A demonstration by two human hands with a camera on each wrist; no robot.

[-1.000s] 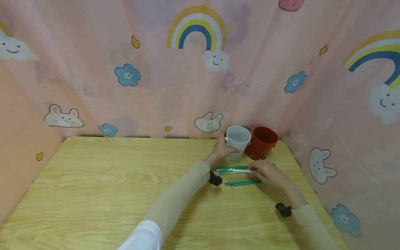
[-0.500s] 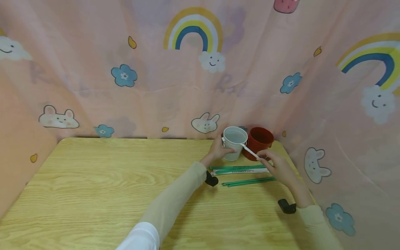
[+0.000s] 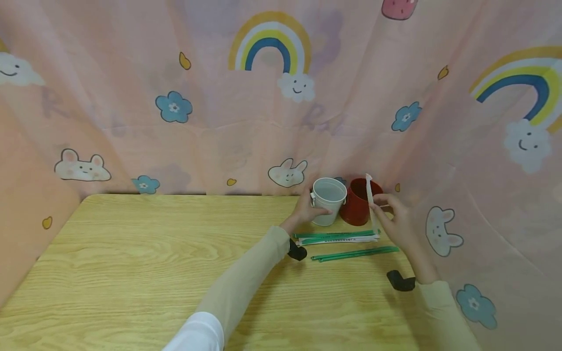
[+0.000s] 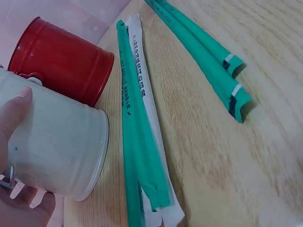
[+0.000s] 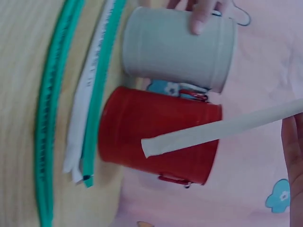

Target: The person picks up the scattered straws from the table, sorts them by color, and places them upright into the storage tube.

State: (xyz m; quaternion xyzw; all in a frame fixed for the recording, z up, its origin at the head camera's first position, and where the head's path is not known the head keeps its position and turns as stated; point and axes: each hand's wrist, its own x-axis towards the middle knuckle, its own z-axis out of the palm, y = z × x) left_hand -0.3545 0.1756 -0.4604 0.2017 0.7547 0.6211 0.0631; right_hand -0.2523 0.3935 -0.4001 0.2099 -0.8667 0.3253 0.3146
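Observation:
My left hand [image 3: 305, 209] grips the white bucket [image 3: 335, 204] from its left side, thumb on the front wall and fingers behind, as the left wrist view shows. Between thumb and fingers, my right hand [image 3: 397, 224] pinches a white paper-wrapped straw [image 3: 369, 189]. It stands nearly upright before the red bucket [image 3: 353, 209]; in the right wrist view the straw's lower end [image 5: 154, 145] overlaps that bucket's wall. The red bucket stands close to the white one's right. Inside the white bucket nothing shows; the red one's inside is dark.
In front of the buckets lie green wrapped straws [image 4: 147, 156] with a white wrapped straw [image 4: 144, 80]. Two more green straws [image 3: 355, 254] lie nearer. A pink printed curtain [image 3: 210, 122] hangs behind the wooden table [image 3: 153, 258] and along its right side.
My right hand has lifted a white straw off the pile, first tilted toward the white bucket, then swung right to near upright before the red bucket. My left hand has kept its hold.

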